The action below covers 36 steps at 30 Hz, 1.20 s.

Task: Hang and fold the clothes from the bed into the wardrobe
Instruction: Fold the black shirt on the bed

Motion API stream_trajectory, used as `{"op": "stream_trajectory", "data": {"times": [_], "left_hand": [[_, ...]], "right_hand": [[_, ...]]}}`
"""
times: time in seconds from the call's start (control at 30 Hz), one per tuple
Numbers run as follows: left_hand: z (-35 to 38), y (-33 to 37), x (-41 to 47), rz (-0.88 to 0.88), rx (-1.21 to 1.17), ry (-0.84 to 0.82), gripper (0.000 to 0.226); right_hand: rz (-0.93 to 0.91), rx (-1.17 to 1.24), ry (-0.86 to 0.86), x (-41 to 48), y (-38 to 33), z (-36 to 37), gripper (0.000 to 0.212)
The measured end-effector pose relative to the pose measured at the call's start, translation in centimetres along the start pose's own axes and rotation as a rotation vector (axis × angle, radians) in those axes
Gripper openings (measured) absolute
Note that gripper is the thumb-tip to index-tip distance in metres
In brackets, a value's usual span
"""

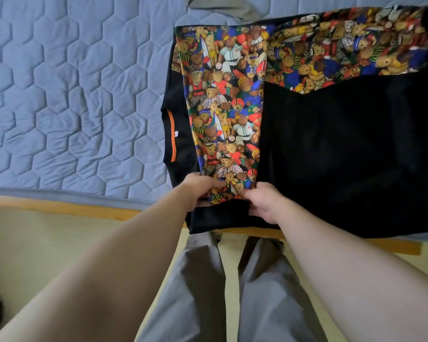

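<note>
Item: black sweatshirt (331, 156) with teddy-bear-print sleeves, flat on the right part of the quilted blue mattress (72, 95). Its near edge overhangs the wooden bed frame (84, 209).
One printed sleeve (223, 114) is folded along the body, black cuff (220, 215) nearest.
Left hand (198, 187) and right hand (265, 202) each pinch this sleeve just above the cuff.
Grey garment (223, 8) at the far edge.
Quilted surface spreads wide left of the orange-trimmed neckline (172, 134).
</note>
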State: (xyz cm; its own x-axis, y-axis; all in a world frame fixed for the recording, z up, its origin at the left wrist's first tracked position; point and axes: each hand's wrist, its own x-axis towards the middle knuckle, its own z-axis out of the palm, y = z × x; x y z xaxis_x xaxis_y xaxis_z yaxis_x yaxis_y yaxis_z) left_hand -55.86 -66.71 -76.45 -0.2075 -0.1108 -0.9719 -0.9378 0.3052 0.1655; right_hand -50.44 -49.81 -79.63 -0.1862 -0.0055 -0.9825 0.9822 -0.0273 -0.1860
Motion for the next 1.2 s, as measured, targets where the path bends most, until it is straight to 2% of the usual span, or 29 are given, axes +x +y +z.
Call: {"op": "stream_trajectory", "data": {"times": [0.1,0.2,0.3,0.43,0.57,0.67,0.73,0.83,1.0,1.2], "left_hand": [[-0.5,-1.4,0.2,-0.057,-0.035,-0.054,0.038],[-0.8,-2.3,0.9,-0.034,-0.004,-0.028,0.037],[-0.7,-2.7,1.5,0.097,0.249,0.080,0.026],[-0.3,-2.6,1.7,0.215,0.490,0.163,0.033],[-0.4,-2.2,1.0,0.334,0.524,0.380,0.054],[-0.6,-0.6,0.2,0.457,0.486,0.555,0.055],[-0.9,1.1,0.3,0.643,0.612,0.675,0.057],[-1.7,5.4,1.2,0.802,0.772,0.688,0.062],[-3.0,14.9,3.5,0.936,1.043,0.691,0.060],[-4.5,24.1,7.9,1.065,1.361,0.678,0.061]], "right_hand": [[-0.055,-0.065,0.114,0.2,1.0,0.6,0.022],[-0.095,-0.157,0.186,-0.3,1.0,1.4,0.027],[-0.079,-0.177,0.203,-0.8,0.4,2.1,0.040],[-0.111,-0.369,0.363,-1.5,-0.2,2.7,0.052],[-0.212,-0.609,0.542,-3.1,-0.7,3.0,0.062],[-0.271,-0.673,0.682,-3.9,-1.5,2.6,0.062],[-0.320,-0.758,0.759,-3.9,-2.5,2.3,0.061],[-0.455,-0.860,0.796,-3.2,-5.1,2.2,0.063],[-0.700,-0.905,0.781,-0.7,-10.7,3.0,0.064],[-0.742,-0.934,0.816,4.2,-18.0,2.3,0.066]]}}
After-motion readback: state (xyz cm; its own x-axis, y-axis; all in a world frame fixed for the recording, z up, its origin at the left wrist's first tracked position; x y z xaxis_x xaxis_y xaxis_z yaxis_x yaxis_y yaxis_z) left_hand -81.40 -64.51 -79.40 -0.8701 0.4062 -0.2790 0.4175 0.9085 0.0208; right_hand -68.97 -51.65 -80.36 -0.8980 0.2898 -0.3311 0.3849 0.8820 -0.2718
